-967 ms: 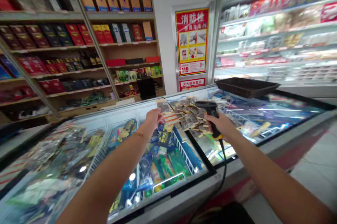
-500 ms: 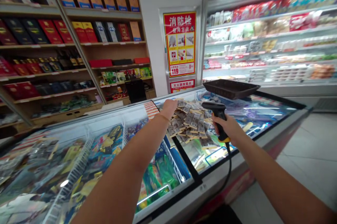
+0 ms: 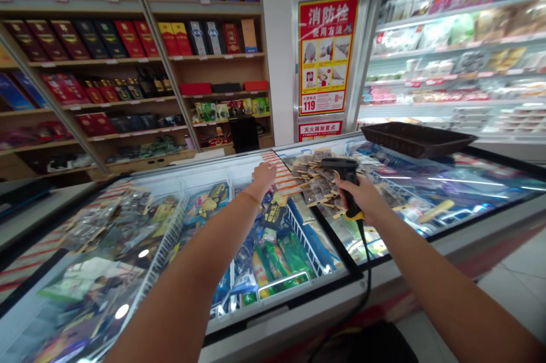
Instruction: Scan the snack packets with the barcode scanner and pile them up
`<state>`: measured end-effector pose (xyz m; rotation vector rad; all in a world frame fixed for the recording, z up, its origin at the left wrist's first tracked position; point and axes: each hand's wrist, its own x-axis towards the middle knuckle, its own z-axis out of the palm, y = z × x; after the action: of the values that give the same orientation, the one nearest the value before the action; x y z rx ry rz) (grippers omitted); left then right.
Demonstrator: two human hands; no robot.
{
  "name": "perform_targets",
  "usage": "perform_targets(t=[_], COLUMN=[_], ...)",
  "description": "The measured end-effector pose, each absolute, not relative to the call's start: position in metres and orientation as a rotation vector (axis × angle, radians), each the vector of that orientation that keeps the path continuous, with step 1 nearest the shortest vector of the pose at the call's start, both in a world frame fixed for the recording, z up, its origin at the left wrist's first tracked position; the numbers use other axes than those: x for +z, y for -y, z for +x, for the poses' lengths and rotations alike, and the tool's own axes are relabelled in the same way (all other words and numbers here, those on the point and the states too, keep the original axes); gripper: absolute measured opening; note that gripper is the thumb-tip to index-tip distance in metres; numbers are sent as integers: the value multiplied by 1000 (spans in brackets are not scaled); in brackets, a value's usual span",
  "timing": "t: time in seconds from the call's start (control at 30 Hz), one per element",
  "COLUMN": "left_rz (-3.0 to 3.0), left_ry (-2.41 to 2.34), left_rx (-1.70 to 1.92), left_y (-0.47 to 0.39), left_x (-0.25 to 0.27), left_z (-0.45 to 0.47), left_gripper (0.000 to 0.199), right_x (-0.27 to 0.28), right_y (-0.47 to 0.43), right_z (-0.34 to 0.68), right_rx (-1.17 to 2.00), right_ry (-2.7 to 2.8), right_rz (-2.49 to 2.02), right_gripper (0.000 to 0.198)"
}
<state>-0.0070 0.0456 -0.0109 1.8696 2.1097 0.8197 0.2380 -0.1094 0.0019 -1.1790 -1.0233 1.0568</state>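
In the head view, my right hand [image 3: 362, 195] grips a black handheld barcode scanner [image 3: 350, 195] with a yellow base, its cable hanging down over the freezer edge. The scanner is above a pile of small flat clear-wrapped packets [image 3: 315, 189] on the freezer's glass top. My left hand [image 3: 264, 174] is stretched out to the left of that pile, over the glass beside a red-and-white striped strip [image 3: 281, 175]. Its fingers are curled closed; what they hold, if anything, is hidden. More such packets [image 3: 106, 218] lie at the far left of the freezer.
A dark brown tray [image 3: 418, 138] stands on the right of the freezer top. Wire baskets [image 3: 302, 238] with bagged frozen goods show through the glass. Behind are shelves of boxes [image 3: 213, 38], a fire-hydrant poster [image 3: 328, 56] and a lit chiller [image 3: 452, 61].
My view has turned left. My left hand has moved left, away from the packet pile, to beside the striped strip. My right hand keeps the scanner over the pile.
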Motion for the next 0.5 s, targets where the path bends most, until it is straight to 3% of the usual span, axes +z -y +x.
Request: perform_targets(t=[0.3,0.5], left_rz=[1436,1350], left_ry=[-2621,-2818], left_rx=[776,749], left_y=[21,58], left_x=[-40,-56], left_z=[-211,-311], left_gripper=[55,61], right_x=[3,-26], right_y=[97,97], right_z=[103,44], right_rx=[1266,1366], right_ry=[1156,1190], right_rz=[-1073,-998], right_gripper=[30,34])
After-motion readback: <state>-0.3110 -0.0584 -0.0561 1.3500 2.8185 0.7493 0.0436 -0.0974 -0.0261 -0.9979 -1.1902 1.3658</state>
